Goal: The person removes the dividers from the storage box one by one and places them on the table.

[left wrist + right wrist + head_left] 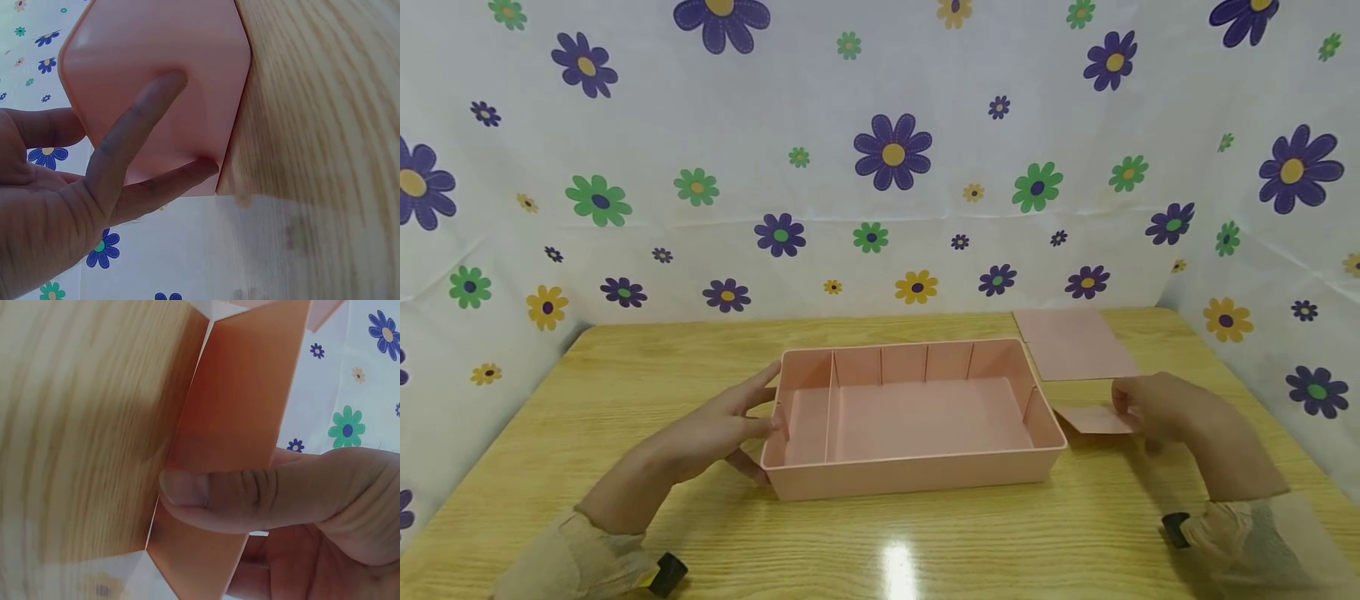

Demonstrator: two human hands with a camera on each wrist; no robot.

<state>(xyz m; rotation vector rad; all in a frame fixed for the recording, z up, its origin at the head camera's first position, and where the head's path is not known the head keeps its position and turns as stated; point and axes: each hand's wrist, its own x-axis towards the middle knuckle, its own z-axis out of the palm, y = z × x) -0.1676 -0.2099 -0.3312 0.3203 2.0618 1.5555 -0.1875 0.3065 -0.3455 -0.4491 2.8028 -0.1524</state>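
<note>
I'm seeing the pink box (931, 417) standing open above, its walls (917, 477) blocking sideways entry; left hand (722, 425) and right hand (1180, 412) are crowding its ends; bare table (820, 550) is running in front; cloth (820, 187) is closing the back.

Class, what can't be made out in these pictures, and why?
Right wrist view: some fingertips of the right hand, behind the pink panel.
Left wrist view: the inside of the pink box, behind its end wall.
Head view: rest of the left sleeve, cut off by the bottom edge.
</note>
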